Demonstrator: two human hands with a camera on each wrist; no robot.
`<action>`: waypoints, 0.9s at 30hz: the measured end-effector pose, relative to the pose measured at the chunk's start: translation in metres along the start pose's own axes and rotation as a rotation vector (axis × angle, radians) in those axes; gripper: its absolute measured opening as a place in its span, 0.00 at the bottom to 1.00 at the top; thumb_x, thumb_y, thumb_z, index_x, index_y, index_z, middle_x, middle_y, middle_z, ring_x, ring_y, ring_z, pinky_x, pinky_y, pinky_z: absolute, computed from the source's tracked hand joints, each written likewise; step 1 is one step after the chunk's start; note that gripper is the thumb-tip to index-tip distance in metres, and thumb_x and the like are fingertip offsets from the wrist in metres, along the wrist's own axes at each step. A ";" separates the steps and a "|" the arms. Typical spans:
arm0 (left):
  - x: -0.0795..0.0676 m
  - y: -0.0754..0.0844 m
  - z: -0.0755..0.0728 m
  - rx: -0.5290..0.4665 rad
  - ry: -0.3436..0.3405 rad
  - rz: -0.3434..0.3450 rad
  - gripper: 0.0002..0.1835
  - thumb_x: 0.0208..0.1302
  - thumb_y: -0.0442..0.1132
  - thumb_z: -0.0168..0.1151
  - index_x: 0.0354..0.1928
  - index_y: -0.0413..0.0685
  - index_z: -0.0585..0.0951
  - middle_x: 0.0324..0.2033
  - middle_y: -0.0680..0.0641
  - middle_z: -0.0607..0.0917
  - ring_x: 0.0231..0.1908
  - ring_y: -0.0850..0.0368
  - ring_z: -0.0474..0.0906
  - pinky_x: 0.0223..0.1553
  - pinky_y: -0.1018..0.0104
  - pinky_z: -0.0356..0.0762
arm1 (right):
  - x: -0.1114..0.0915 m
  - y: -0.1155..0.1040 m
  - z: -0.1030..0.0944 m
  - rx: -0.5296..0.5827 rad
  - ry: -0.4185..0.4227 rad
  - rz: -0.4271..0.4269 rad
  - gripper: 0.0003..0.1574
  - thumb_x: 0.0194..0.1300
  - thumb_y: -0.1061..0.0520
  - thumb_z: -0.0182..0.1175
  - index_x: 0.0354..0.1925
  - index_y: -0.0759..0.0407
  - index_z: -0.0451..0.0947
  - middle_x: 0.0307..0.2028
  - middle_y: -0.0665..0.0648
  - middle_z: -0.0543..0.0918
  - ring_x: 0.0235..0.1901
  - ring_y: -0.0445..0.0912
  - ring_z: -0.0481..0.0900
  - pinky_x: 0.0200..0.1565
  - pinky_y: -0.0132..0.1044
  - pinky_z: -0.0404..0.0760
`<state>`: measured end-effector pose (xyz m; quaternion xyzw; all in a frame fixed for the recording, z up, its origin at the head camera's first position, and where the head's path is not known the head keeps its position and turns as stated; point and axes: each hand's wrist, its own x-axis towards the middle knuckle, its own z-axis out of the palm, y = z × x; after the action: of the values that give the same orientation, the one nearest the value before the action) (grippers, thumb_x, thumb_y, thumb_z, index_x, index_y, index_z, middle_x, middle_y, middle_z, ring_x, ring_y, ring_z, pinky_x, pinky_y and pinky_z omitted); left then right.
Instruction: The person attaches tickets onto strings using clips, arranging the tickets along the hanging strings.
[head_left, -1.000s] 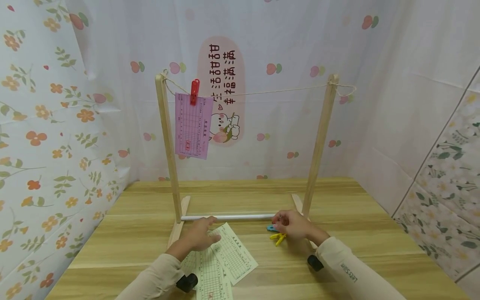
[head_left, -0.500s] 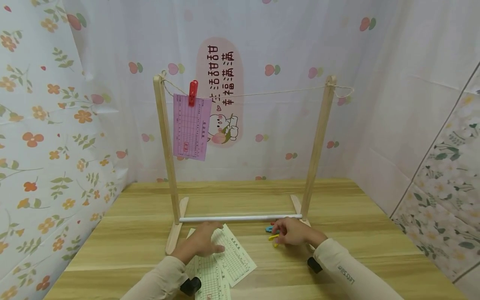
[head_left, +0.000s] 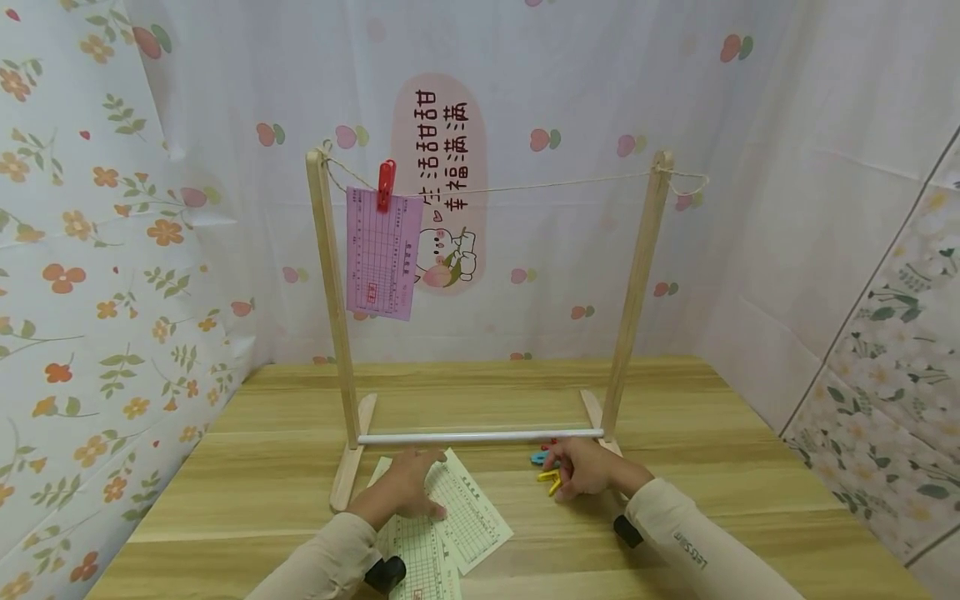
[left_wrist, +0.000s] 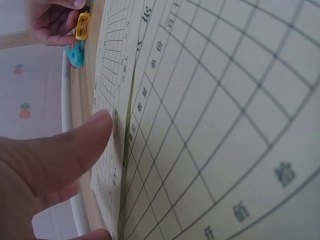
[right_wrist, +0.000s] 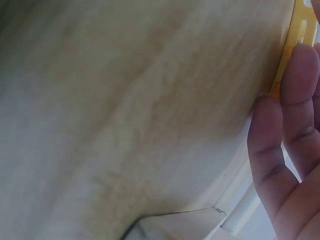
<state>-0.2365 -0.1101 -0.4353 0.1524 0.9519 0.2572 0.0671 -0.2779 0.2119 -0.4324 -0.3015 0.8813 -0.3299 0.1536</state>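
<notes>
My right hand [head_left: 588,467] pinches a yellow clothespin [head_left: 550,478] low over the table, at the right foot of a wooden frame. In the right wrist view the yellow clothespin [right_wrist: 289,52] shows beside the fingertips. A blue clothespin [head_left: 538,458] and a partly hidden red one [head_left: 549,444] lie just behind it. Over overlapping pale green printed slips [head_left: 468,512] is my left hand [head_left: 405,487], its fingers spread and relaxed. The left wrist view has its thumb [left_wrist: 75,150] above the top slip, which that hand partly covers.
Two wooden posts [head_left: 636,308] joined by a white rod [head_left: 480,436] stand on the table. Between their tops runs a string [head_left: 555,182]. A red clothespin [head_left: 386,185] holds a pink printed slip [head_left: 382,258] on it at the left. Patterned curtains surround the table.
My right hand has shifted slightly from the blue clothespin toward the near side and now pinches the yellow one, which has turned. The left hand has moved slightly right and nearer over the slips.
</notes>
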 end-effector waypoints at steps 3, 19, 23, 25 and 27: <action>0.000 0.001 -0.001 0.009 0.002 -0.005 0.41 0.39 0.39 0.82 0.59 0.44 0.74 0.56 0.30 0.71 0.59 0.30 0.65 0.54 0.37 0.69 | 0.000 0.000 0.000 -0.028 0.003 -0.007 0.18 0.49 0.67 0.74 0.39 0.62 0.79 0.18 0.45 0.74 0.19 0.35 0.70 0.22 0.26 0.69; -0.001 0.002 -0.001 0.042 0.014 -0.024 0.41 0.37 0.37 0.83 0.58 0.46 0.74 0.52 0.33 0.72 0.54 0.33 0.68 0.51 0.40 0.72 | 0.001 -0.005 0.002 -0.140 0.029 -0.022 0.15 0.51 0.65 0.73 0.37 0.61 0.79 0.18 0.42 0.72 0.19 0.33 0.68 0.23 0.27 0.69; 0.000 0.002 0.000 0.031 0.037 0.004 0.41 0.36 0.35 0.83 0.58 0.46 0.74 0.51 0.34 0.72 0.54 0.34 0.69 0.51 0.41 0.72 | 0.002 -0.006 0.001 -0.167 0.035 -0.026 0.14 0.53 0.62 0.73 0.37 0.61 0.79 0.19 0.43 0.72 0.20 0.33 0.68 0.23 0.28 0.70; 0.001 0.002 0.000 0.027 0.045 0.019 0.41 0.36 0.34 0.83 0.58 0.45 0.74 0.51 0.34 0.72 0.53 0.34 0.70 0.51 0.41 0.73 | 0.002 -0.006 0.001 -0.176 0.039 -0.027 0.14 0.54 0.61 0.73 0.37 0.60 0.78 0.19 0.43 0.72 0.20 0.34 0.68 0.24 0.29 0.70; 0.000 0.002 0.000 0.012 0.050 0.029 0.42 0.36 0.32 0.82 0.59 0.45 0.73 0.52 0.33 0.72 0.54 0.34 0.70 0.51 0.41 0.73 | 0.002 -0.006 0.002 -0.182 0.044 -0.027 0.14 0.54 0.60 0.73 0.37 0.60 0.78 0.19 0.43 0.72 0.20 0.34 0.68 0.25 0.29 0.70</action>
<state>-0.2361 -0.1086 -0.4341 0.1602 0.9524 0.2564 0.0387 -0.2758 0.2065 -0.4296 -0.3186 0.9066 -0.2572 0.1018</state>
